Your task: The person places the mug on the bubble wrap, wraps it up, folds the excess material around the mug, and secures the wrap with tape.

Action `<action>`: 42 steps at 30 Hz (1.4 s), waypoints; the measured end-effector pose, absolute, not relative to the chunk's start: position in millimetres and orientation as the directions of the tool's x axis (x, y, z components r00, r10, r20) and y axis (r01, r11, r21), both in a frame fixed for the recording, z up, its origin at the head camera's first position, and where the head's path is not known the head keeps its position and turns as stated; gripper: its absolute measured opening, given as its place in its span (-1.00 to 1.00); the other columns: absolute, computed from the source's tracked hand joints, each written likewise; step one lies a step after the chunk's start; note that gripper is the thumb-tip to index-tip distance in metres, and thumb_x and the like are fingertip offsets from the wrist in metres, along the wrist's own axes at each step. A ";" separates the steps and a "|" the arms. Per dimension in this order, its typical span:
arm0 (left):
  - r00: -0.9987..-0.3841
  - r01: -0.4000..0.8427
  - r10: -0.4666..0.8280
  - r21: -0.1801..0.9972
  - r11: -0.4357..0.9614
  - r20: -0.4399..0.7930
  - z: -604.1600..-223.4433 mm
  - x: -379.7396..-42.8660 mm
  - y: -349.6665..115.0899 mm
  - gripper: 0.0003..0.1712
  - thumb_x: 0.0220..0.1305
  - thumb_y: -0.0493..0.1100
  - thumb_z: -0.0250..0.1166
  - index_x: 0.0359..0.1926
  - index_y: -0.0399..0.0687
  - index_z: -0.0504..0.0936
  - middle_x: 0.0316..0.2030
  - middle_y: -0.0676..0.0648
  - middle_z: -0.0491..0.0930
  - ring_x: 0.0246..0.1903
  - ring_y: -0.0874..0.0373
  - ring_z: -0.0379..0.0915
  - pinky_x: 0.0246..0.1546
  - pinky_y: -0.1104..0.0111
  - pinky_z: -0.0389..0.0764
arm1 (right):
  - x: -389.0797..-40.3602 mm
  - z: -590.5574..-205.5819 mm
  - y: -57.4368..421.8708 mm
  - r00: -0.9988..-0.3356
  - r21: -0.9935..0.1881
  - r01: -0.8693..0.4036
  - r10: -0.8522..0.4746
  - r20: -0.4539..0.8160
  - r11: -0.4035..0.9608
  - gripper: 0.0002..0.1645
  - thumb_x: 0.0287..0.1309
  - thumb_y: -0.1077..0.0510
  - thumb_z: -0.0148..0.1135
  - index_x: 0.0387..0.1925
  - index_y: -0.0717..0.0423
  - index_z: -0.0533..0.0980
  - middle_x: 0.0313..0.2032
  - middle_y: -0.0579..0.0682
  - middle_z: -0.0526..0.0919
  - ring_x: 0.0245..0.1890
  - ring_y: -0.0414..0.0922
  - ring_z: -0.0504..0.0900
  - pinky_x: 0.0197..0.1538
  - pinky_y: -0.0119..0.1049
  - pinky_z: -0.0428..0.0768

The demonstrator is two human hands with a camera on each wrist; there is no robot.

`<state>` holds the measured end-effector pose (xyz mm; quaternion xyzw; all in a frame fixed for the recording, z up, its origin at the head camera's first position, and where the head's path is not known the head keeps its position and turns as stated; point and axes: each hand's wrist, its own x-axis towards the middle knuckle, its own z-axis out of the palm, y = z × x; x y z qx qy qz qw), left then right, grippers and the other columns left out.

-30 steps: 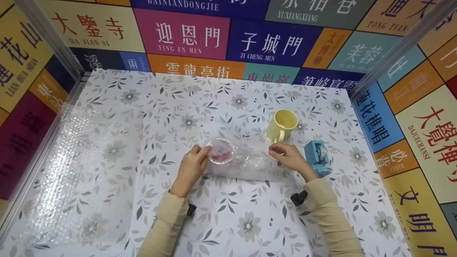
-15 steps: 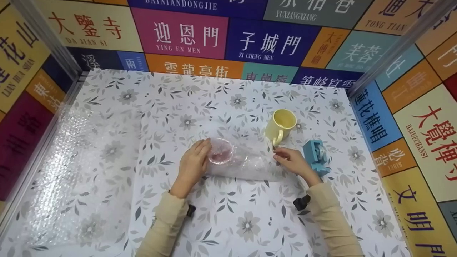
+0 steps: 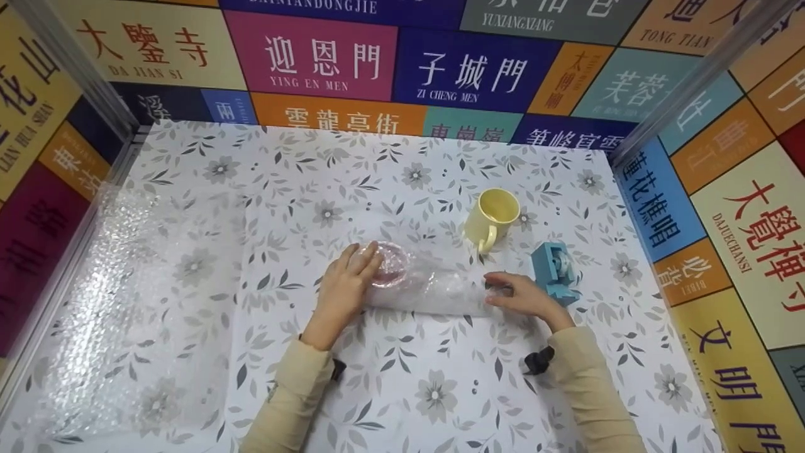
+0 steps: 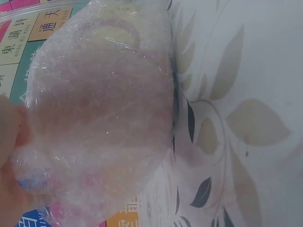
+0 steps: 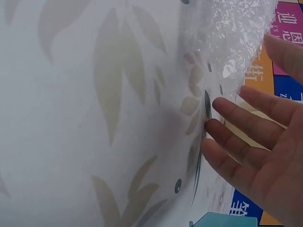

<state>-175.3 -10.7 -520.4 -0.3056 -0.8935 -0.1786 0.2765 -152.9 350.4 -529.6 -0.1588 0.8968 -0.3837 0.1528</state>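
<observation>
Well inside the far edge of the counter [image 3: 283, 157], a round pink cup [image 3: 391, 267] in clear bubble wrap [image 3: 440, 292], touched by the straight-fingered left hand [image 3: 344, 280] but unheld by the spread right hand [image 3: 523, 296], could be unwrapped by springback.

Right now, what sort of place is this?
Likely a small packing station: a bubble-wrapped bundle, a flat bubble-wrap sheet and what looks like a teal tape dispenser share one floral-patterned tabletop.
</observation>
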 end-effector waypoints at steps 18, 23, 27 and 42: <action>-0.696 0.629 0.430 0.199 0.752 0.575 -524.4 -173.3 -8.2 -0.44 -0.14 -0.37 0.19 0.02 -0.13 0.55 0.12 -0.09 0.43 0.06 -0.18 0.29 -0.31 0.13 0.53 | -148.7 -534.2 334.7 -0.937 -0.782 -0.074 -0.311 -0.158 0.619 -0.87 0.00 0.28 0.28 -0.55 0.26 0.53 -0.58 -0.08 0.48 -0.54 -0.23 0.39 -0.42 -0.37 0.41; -0.699 0.627 0.423 0.208 0.751 0.577 -524.4 -173.5 -7.7 -0.47 -0.12 -0.38 0.18 0.01 -0.14 0.56 0.12 -0.09 0.44 0.05 -0.18 0.30 -0.32 0.13 0.53 | -140.4 -512.8 327.3 -0.927 -0.849 0.004 -0.316 -0.200 0.528 -0.91 -0.07 0.43 0.24 -0.52 0.42 0.47 -0.54 0.03 0.49 -0.53 -0.22 0.43 -0.45 -0.34 0.47; -0.702 0.622 0.420 0.209 0.754 0.575 -523.7 -172.8 -7.6 -0.50 -0.07 -0.36 0.18 0.01 -0.14 0.56 0.11 -0.08 0.45 0.05 -0.18 0.30 -0.32 0.13 0.53 | -136.0 -504.4 322.5 -0.923 -0.865 0.039 -0.314 -0.223 0.501 -0.86 -0.17 0.52 0.21 -0.46 0.52 0.44 -0.51 0.16 0.51 -0.52 -0.20 0.44 -0.45 -0.41 0.45; -0.695 0.616 0.404 0.204 0.761 0.595 -525.3 -173.2 -4.3 -0.50 -0.16 -0.38 0.20 -0.05 -0.15 0.59 0.07 -0.10 0.48 0.03 -0.21 0.33 -0.29 0.10 0.53 | -137.9 -516.7 319.2 -0.945 -0.641 -0.322 -0.194 0.264 0.697 -0.78 -0.42 0.51 0.31 -0.68 0.18 0.55 -0.67 -0.10 0.33 -0.63 -0.24 0.26 -0.55 -0.38 0.28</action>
